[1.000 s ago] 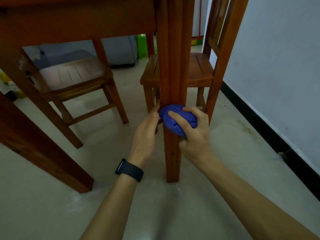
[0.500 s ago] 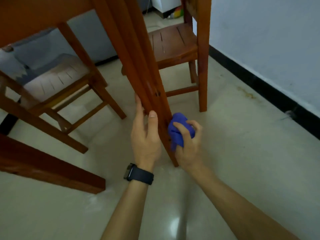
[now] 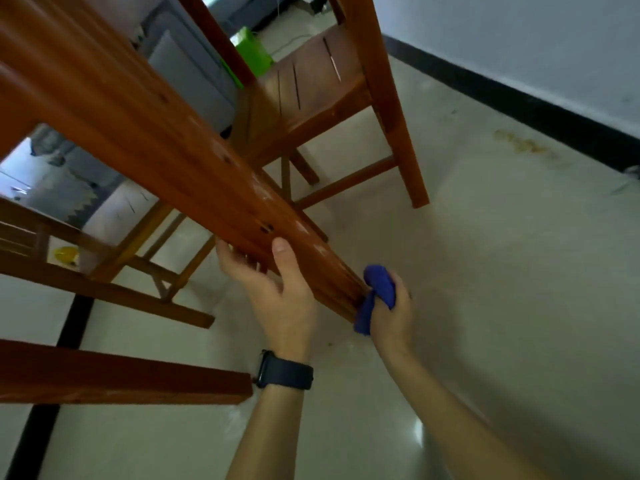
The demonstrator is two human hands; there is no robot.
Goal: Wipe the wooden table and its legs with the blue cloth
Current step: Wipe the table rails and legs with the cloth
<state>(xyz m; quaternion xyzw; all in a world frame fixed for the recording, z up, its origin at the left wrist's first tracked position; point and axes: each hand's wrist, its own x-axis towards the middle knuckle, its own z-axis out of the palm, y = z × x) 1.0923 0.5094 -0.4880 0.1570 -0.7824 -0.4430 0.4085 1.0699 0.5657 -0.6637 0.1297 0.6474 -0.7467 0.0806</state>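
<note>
A reddish wooden table leg (image 3: pixel 194 174) slants from the upper left down to the floor near the middle. My left hand (image 3: pixel 273 292), with a black watch on the wrist, grips the leg low down, thumb on the near face and fingers behind. My right hand (image 3: pixel 393 315) holds the bunched blue cloth (image 3: pixel 379 289) and presses it against the foot of the leg, close to the floor. Part of the cloth hangs below my fingers.
A wooden chair (image 3: pixel 322 95) stands just behind the leg by the white wall with its black skirting (image 3: pixel 519 102). A second chair (image 3: pixel 138 223) is at left. Another table leg (image 3: pixel 138 379) crosses the lower left. The pale tiled floor (image 3: pixel 485 271) spreads to the right.
My right hand has slid the cloth down the leg to its foot. My left hand shifted from the side of the leg to gripping it lower. The view tilted steeply.
</note>
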